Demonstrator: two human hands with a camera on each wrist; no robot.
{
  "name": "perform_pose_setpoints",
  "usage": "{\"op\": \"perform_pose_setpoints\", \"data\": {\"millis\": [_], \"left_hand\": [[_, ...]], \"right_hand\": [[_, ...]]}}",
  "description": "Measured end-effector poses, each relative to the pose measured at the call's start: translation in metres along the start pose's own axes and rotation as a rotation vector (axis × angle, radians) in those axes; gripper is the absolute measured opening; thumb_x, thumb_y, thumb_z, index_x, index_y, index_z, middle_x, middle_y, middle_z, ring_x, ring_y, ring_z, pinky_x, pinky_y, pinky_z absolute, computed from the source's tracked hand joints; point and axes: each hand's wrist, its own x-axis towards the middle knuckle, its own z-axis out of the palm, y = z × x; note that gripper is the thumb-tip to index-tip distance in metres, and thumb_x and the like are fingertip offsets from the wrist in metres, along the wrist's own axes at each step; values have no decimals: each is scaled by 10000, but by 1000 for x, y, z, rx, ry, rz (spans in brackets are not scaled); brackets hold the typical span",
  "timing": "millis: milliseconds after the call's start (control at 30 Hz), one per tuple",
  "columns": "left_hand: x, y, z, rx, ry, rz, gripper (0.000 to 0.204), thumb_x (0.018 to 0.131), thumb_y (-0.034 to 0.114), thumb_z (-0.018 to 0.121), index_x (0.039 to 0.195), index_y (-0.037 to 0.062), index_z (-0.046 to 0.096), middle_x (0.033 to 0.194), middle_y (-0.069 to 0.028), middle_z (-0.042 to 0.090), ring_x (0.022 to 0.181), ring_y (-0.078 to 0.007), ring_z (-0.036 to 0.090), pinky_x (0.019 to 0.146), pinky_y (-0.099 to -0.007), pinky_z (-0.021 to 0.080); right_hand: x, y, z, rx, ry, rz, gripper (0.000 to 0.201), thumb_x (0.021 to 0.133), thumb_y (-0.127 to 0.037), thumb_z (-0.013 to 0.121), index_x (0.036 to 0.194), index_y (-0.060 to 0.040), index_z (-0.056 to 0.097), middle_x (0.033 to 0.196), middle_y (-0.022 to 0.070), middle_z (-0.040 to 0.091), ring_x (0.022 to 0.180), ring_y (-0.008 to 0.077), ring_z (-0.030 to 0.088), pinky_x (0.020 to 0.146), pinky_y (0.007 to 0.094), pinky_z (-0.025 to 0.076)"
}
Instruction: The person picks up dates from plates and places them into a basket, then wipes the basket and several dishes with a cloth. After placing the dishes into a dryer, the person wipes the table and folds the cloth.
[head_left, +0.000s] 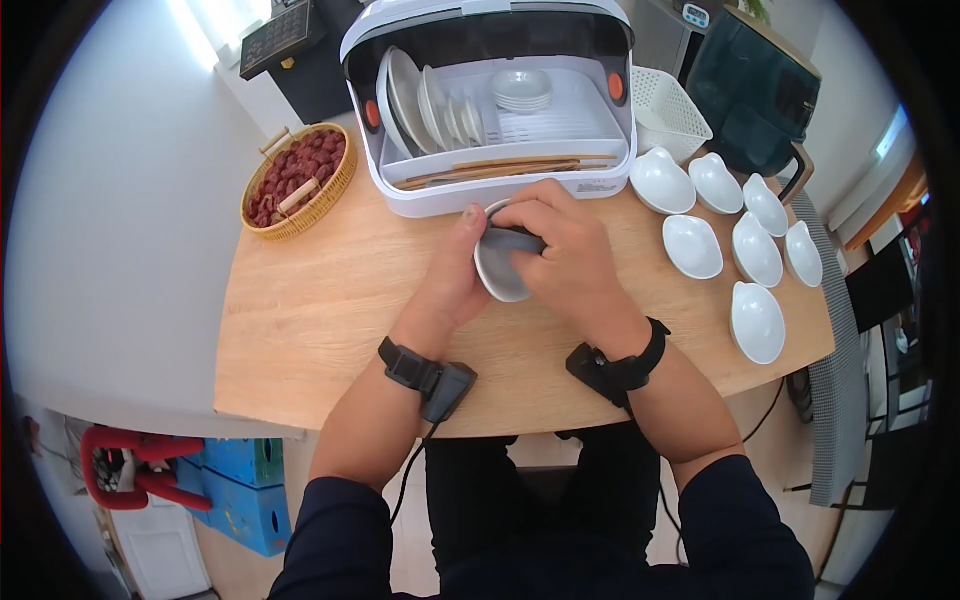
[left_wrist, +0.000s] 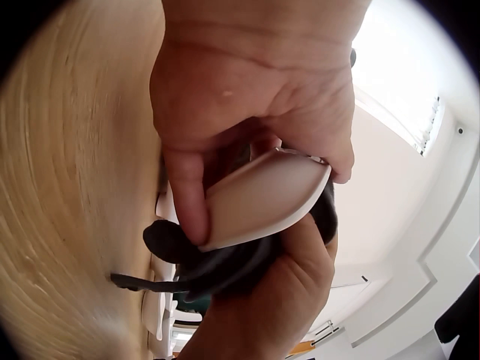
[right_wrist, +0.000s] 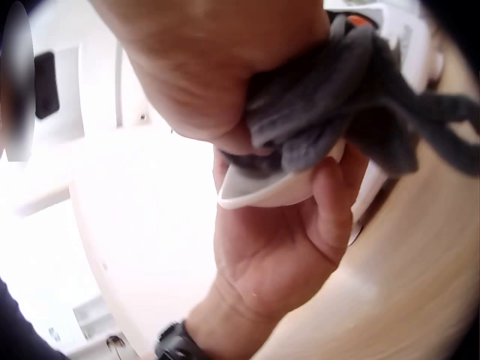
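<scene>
A white bowl (head_left: 503, 275) is held above the table by the left hand (head_left: 452, 275), whose fingers and thumb grip its edge; the left wrist view shows the bowl (left_wrist: 266, 196) between them. Bunched in the right hand (head_left: 575, 255) is a dark grey cloth (head_left: 512, 240), pressed against the inside of the bowl. Loose folds of the cloth (right_wrist: 330, 97) hang past the rim in the right wrist view. Part of the right hand's fingers is hidden by the cloth.
Several white bowls (head_left: 757, 322) stand at the table's right. Behind the hands is a dish box (head_left: 430, 205) with plates, small dishes and chopsticks. A basket of red fruit (head_left: 300, 180) sits back left; a white basket (head_left: 670, 110) and a dark green appliance (head_left: 745, 90) stand back right.
</scene>
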Motion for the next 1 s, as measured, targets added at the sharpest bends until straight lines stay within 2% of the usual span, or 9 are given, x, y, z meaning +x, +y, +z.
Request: {"op": "perform_pose_setpoints", "data": {"millis": [100,233,300,433,633,700,800,933,1000], "left_hand": [[-2,6,-9,71,-15,27,743,1032,635,466,1440,15,501,1357,-171,614,1251,-296,619,1082,-463,502],[-1,16,-10,65,1,159,700,1037,586,484,1424,3,519,1378,-178,611,1264,-304,616,1077,-467,507],[-1,22,-13,-103,-58,225,665,1040,540,478,1416,-6,527,1386,-179,616,1277,-314,611,1083,-462,505],[-1,22,-7,-233,-68,225,658,1043,526,455,1418,-10,526,1372,-172,628,1263,-316,621,1085,-457,506],[5,20,-6,-166,16,200,590,1074,470,449,1400,-12,543,1318,-167,658,1185,-271,665,1017,-440,545],[7,17,-8,314,190,228,540,1070,445,525,1357,-10,572,1225,-144,692,1093,-221,693,938,-376,572],[-6,25,3,521,253,106,512,1060,434,577,1317,-7,593,1145,-114,706,1010,-173,700,843,-308,583],[-3,18,1,573,218,82,517,1062,438,578,1345,5,577,1130,-78,693,985,-136,682,793,-276,573],[5,0,-1,587,112,254,418,1055,345,620,1277,-9,624,1044,-72,710,910,-127,671,765,-291,561]], "right_hand": [[4,-2,-8,270,-330,57,196,737,-15,689,927,-50,724,894,90,685,807,291,643,717,355,530],[10,4,-32,222,-564,118,266,744,-21,693,1004,-56,736,898,80,708,795,227,658,717,326,526],[15,8,-38,204,-243,397,282,806,-68,729,1085,-25,728,909,60,727,827,148,668,746,298,534],[18,14,-25,660,-65,647,346,907,-172,752,1178,32,688,1016,53,720,890,108,661,787,257,544],[14,10,-21,597,-20,580,344,888,-121,760,1193,21,689,1036,54,723,901,109,671,803,251,548],[15,6,-23,641,33,594,338,885,-107,759,1192,18,690,1037,52,725,900,110,673,807,251,550],[15,-1,-28,669,52,538,327,886,-83,757,1191,15,691,1034,51,727,894,113,675,809,253,553],[12,9,-23,595,-4,215,298,929,-85,730,1203,22,686,1071,58,720,934,114,670,845,259,545],[11,9,-19,517,1,75,293,960,-111,708,1220,22,678,1091,59,716,952,115,667,863,258,538]]}}
